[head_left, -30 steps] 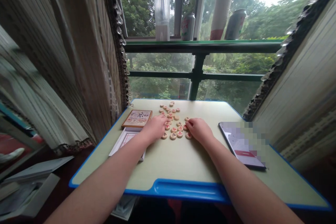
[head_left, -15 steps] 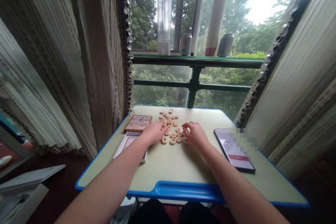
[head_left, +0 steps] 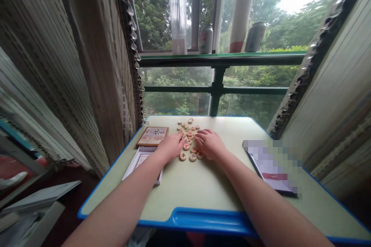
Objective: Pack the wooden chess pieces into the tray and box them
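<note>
Have small round pale-wood discs (head_left: 186, 147) w/ red or black characters clustered mid-table, btwn both hands, on pale-yellow, blue-edged table (head_left: 199, 191). Have bare L hand (head_left: 171, 146) palm-down w/ bent fingers at cluster's left side; can't tell if grasping any. Have bare R hand (head_left: 211, 144) palm-down w/ fingers over right-side discs, hiding some; can't tell grip either. See flat brown-edged box (head_left: 152, 136) & shallow white tray (head_left: 138, 158) to left, dark-edged tablet (head_left: 262, 165) to right.

Both hands (head_left: 171, 147) (head_left: 211, 145) palm-down, fingers (head_left: 204, 132) apparently bent
</note>
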### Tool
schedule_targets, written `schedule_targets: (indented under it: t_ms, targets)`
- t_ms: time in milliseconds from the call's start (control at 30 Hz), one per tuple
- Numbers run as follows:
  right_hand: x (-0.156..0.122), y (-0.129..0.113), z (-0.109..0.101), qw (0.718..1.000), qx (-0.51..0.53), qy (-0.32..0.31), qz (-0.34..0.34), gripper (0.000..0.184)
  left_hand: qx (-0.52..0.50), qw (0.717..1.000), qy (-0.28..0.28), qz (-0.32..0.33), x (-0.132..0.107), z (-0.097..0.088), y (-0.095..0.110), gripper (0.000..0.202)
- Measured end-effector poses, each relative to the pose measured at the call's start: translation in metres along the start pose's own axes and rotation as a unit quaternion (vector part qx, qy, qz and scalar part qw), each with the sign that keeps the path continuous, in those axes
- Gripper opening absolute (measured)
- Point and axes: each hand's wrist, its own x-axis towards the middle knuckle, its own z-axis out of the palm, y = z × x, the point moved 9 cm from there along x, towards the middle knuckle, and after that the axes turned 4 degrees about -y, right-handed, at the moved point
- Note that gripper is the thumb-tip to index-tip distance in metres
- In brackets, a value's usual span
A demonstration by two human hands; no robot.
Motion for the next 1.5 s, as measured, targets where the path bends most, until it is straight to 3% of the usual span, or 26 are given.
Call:
schedule_targets:
  t_ms: [167,667,1000,1167,1500]
  targets:
    - [-0.003,-0.006,0.005,0.999,0.002,-0.045,-0.011,0.041,-0.009,1.000,0.002,0.006,-0.003,-0.002,0.004,0.038]
    - [0.002,0.003,0.008,0.997,-0.030,-0.052,0.041,0.043,0.007,1.000,-0.004,0.016,-0.004,-0.002,0.003,0.036]
    - [0.001,0.002,0.012,0.997,-0.029,-0.065,0.022,0.038,0.030,0.999,0.009,-0.018,-0.002,-0.007,-0.007,0.042]
    - [0.001,-0.001,0.016,0.995,-0.051,-0.090,-0.005,0.039,0.045,0.999,-0.018,-0.020,0.000,-0.003,-0.010,0.033]
    - [0.002,0.001,0.010,0.997,-0.032,-0.062,0.012,0.037,0.028,0.999,-0.019,-0.006,0.000,-0.001,-0.009,0.040]
